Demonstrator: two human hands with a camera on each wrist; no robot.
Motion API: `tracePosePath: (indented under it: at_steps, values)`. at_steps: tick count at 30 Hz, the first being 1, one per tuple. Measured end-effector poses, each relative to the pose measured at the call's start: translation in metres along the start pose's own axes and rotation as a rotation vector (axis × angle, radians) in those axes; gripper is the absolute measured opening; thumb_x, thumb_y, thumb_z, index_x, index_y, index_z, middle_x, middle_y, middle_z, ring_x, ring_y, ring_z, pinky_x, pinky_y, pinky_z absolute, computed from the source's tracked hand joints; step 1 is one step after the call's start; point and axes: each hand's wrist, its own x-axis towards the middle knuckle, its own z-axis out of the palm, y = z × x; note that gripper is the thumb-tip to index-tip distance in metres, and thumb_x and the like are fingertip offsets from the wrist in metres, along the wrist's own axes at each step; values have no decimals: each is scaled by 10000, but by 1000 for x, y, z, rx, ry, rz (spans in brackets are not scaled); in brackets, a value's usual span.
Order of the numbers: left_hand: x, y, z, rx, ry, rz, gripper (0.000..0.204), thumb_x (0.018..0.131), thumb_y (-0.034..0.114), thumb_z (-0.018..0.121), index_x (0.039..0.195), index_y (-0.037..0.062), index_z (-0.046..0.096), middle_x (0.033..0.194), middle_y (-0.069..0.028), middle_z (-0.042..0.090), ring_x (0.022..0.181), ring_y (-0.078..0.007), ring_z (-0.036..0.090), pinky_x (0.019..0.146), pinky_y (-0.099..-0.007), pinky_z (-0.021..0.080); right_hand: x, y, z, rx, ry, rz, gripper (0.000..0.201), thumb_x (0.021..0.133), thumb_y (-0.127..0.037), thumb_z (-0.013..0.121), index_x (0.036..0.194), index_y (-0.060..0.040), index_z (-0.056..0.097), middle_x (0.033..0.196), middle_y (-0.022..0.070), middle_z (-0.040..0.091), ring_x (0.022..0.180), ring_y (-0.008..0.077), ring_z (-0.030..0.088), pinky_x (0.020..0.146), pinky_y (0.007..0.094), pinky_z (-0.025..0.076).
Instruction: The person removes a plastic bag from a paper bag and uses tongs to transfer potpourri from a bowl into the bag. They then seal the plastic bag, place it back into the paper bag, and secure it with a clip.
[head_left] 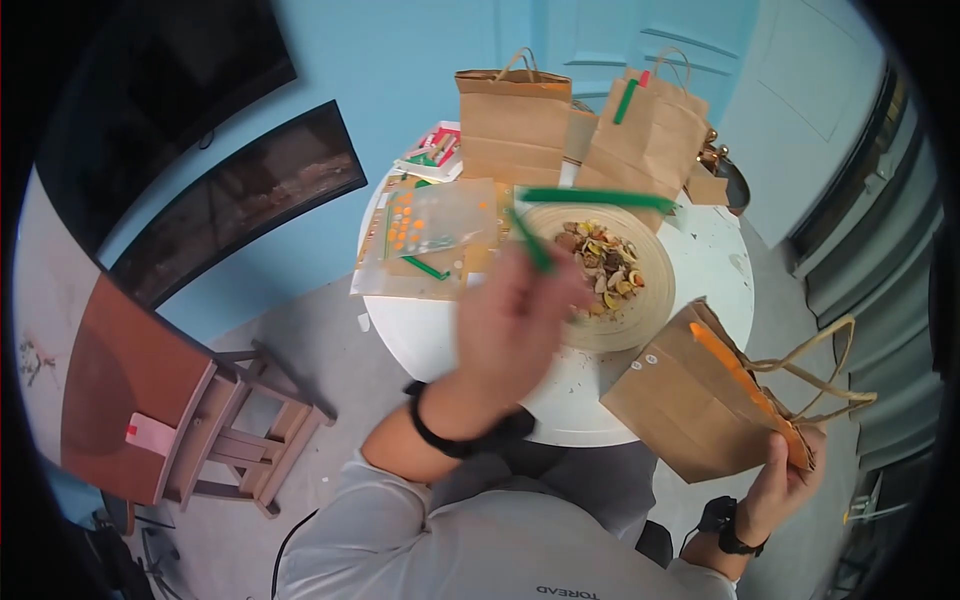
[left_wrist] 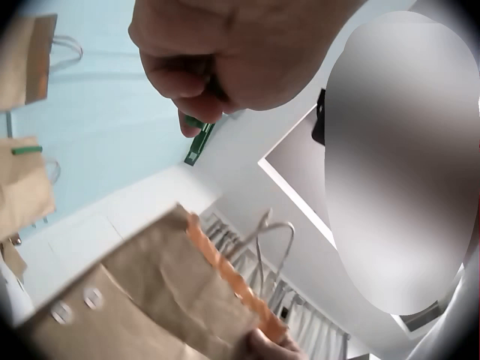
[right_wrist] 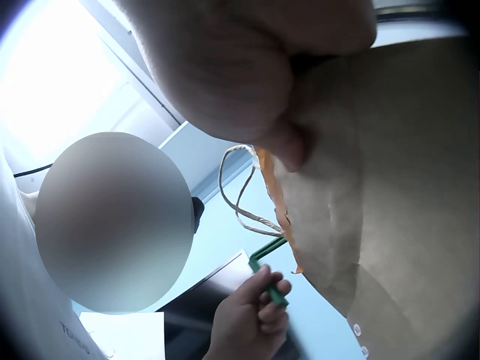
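My left hand (head_left: 515, 320) grips a green bag-sealing clip (head_left: 600, 198), raised over the table and blurred in the head view. The clip's two arms are spread apart at an angle. At the lower right, my right hand (head_left: 785, 480) pinches the top edge of a brown paper bag (head_left: 680, 400), thumb on the outer face. An orange band (head_left: 715, 350) runs along the bag's mouth, and its twisted paper handles (head_left: 820, 375) stick out to the right. The bag is tilted over the table's edge. In the right wrist view, the clip (right_wrist: 266, 259) shows close to the handles.
A round woven plate (head_left: 650, 290) of dried pieces sits mid-table. Behind it stand two paper bags (head_left: 515, 125), one with a green clip (head_left: 626, 102). Left lie a clear pouch with orange dots (head_left: 440, 215), another green clip (head_left: 425, 267) and a small tray (head_left: 430, 170).
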Motion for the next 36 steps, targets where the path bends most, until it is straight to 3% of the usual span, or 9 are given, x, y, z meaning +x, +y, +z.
tracePosePath:
  at_steps: [2, 7, 13, 17, 21, 23, 27, 30, 36]
  values:
    - [24, -24, -54, -47, 104, -194, 202, 1102, 257, 583, 1087, 60, 621, 790, -60, 717, 446, -54, 488, 409, -207, 369, 0, 6, -3, 38, 3, 36, 194, 940, -106, 776, 991, -8, 616, 1010, 59, 640, 928, 146, 570, 893, 264, 427]
    - [16, -84, -159, 220, 308, -496, 298, 1103, 285, 583, 1196, 2, 597, 763, -86, 696, 441, -78, 499, 386, -231, 381, 0, 25, -3, 186, 31, 65, 241, 941, -149, 789, 1033, -6, 618, 1018, 40, 631, 931, 133, 560, 894, 260, 421]
    - [14, -109, -158, 417, 165, -618, 481, 1059, 252, 638, 1368, -90, 503, 763, -110, 691, 496, -114, 584, 423, -244, 453, 8, 21, 5, 223, 4, 107, 249, 933, -153, 791, 1040, -6, 621, 1018, 42, 617, 932, 136, 557, 894, 273, 423]
    - [11, -120, -166, 896, 69, -536, 701, 948, 335, 771, 1406, -112, 485, 857, -252, 738, 647, -279, 741, 596, -381, 579, 7, 12, 11, 163, 31, 75, 239, 914, -146, 789, 1012, -6, 622, 1001, 42, 610, 933, 148, 557, 885, 282, 423]
    - [-4, -148, -185, 1296, 46, -226, 540, 949, 274, 769, 1304, -105, 618, 630, -94, 677, 561, -197, 648, 569, -411, 507, 0, -1, 14, 181, 79, 149, 248, 837, -58, 830, 940, -22, 608, 924, 30, 581, 843, 127, 529, 783, 256, 411]
    - [-3, -106, -149, 1237, 67, -206, 498, 903, 249, 820, 1276, -36, 654, 832, -188, 710, 700, -305, 693, 646, -396, 548, 2, -4, 16, 168, 43, 108, 245, 837, -60, 843, 932, -22, 621, 910, 42, 592, 820, 135, 538, 770, 263, 418]
    - [-19, -44, -74, 756, -178, 238, 455, 812, 34, 855, 1233, 37, 684, 930, -93, 672, 672, -197, 573, 592, -309, 494, 1, -10, 18, 123, -20, 47, 241, 842, -77, 852, 937, -20, 638, 901, 59, 611, 808, 146, 558, 744, 277, 434]
    - [-24, 0, -15, 620, -470, 734, 480, 759, 116, 899, 1196, 49, 713, 1095, -91, 714, 895, -277, 690, 704, -372, 543, -4, -10, 16, 119, -48, 21, 240, 842, -80, 855, 939, -19, 645, 904, 70, 626, 810, 156, 581, 738, 285, 448]
    - [-27, 13, 53, 607, -597, 981, 439, 802, 153, 841, 1218, 60, 738, 1211, -78, 665, 1056, -289, 667, 832, -375, 543, -15, -7, 16, 166, -75, -29, 258, 826, -70, 873, 936, -12, 647, 935, 100, 663, 835, 186, 646, 740, 295, 484]
